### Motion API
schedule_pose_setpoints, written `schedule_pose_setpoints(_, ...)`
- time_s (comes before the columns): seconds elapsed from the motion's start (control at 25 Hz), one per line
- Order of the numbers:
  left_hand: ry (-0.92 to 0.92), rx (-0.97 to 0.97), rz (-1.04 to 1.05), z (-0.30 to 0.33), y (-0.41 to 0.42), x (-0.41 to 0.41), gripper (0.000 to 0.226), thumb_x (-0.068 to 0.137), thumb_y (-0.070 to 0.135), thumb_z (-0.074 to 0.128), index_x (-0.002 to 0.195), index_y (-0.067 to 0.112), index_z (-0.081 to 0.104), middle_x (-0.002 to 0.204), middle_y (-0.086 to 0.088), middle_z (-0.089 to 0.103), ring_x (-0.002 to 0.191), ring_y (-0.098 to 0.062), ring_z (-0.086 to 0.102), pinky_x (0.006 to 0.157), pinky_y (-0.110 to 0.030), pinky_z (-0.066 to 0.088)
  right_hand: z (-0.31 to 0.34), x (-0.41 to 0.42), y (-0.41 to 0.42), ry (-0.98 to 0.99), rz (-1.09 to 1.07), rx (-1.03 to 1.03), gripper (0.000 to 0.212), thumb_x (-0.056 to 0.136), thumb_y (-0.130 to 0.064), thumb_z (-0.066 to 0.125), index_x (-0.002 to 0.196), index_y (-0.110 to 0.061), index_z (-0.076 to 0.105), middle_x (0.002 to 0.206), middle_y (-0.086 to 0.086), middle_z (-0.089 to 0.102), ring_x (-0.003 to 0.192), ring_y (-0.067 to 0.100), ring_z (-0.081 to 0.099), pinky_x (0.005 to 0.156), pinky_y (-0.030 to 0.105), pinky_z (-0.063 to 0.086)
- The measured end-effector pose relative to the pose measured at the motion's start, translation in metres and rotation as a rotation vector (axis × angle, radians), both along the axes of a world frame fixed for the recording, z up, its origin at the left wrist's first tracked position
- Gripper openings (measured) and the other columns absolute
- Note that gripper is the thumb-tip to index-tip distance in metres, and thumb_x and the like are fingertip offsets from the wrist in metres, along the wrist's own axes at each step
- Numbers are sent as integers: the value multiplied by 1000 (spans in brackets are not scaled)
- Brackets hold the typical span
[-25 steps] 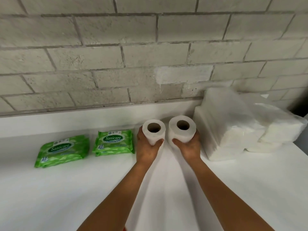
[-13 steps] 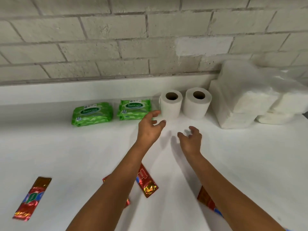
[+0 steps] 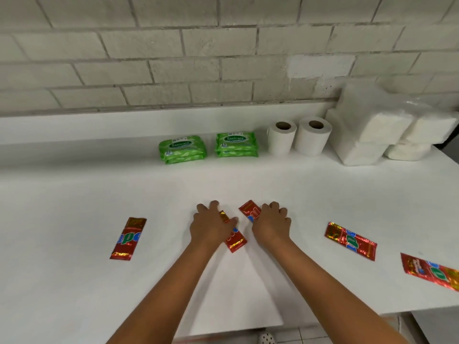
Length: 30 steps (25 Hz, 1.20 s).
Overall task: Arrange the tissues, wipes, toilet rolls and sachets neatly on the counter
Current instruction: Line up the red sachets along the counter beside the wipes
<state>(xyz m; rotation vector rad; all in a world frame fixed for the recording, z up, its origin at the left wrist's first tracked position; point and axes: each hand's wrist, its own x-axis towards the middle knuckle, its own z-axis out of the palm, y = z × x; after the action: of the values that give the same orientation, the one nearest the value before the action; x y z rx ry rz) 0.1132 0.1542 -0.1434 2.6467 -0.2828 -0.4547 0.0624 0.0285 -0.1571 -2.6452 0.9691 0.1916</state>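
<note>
Both hands down on the white surface point(image 3: 74, 294), mid-front, each on a flat red foil sachet. Left hand point(image 3: 211, 225) lies over the sachet point(image 3: 234, 240) that pokes out toward the near edge; right hand point(image 3: 272, 225) covers the near end of the other sachet point(image 3: 249, 211), far end showing. Fingers curled over the packets; can't tell whether either grip is actually clamped or just pressing. Sachets look light, thin, floppy and slick, likely to skid on a smooth top, so pinch a short crimped end or slide them flat. Forearms reach forward, converging, palms down. Three more red foil sachets lie loose: left point(image 3: 128, 239), right point(image 3: 350, 240), far right point(image 3: 431, 270).
</note>
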Motion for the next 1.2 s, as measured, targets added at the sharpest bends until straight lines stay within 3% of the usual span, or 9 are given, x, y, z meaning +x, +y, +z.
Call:
schedule_pose_setpoints(0.16,-1,-35,-143,-8,9,-19,74,77,43,67,140,26,34,136,-11,38,126,-27,39,102,-36,40,-2,-6,19,-99,-57,42,41,86,-10,53,126,-11,45,130,11,45,121,29,42,99,37,36)
schedule_pose_setpoints(0.36,165,-201,-74,-2,13,-12,90,70,12,78,143,19,25,138,-15,35,123,-29,47,100,-34,42,3,-13,23,-147,-52,176,37,85,-11,56,121,-9,47,121,13,59,111,30,56,87,36,45)
schedule_pose_setpoints(0.68,121,-337,-82,-1,17,-19,54,76,-3,58,125,14,46,118,-13,61,100,-29,61,79,-34,52,11,-15,14,27,102,239,27,82,-12,54,109,-8,55,113,12,62,104,29,59,77,32,45)
schedule_pose_setpoints(0.76,100,-403,-46,5,16,-15,51,79,-6,50,124,16,48,117,-10,60,97,-28,59,73,-32,51,13,-11,10,-29,104,343,24,83,-12,53,106,-6,56,112,14,62,101,30,59,75,32,45)
schedule_pose_setpoints(0.88,113,-563,83,15,17,-8,48,80,-6,49,122,16,51,115,-11,60,90,-22,55,77,-33,51,21,-7,9,-148,86,476,18,87,-13,52,101,-4,56,113,18,62,94,30,56,58,25,37)
schedule_pose_setpoints(1.04,104,-724,224,22,23,6,44,81,-1,60,121,14,48,105,-6,58,91,-22,57,82,-42,55,31,2,14,-320,38,594,26,87,-13,54,109,-1,56,111,16,62,87,21,52,70,25,36)
schedule_pose_setpoints(1.2,95,-753,270,33,35,28,31,83,2,58,107,18,47,106,-4,55,92,-23,57,81,-42,55,40,20,25,-464,13,680,21,82,-7,58,103,-5,59,90,4,60,82,17,52,57,19,38)
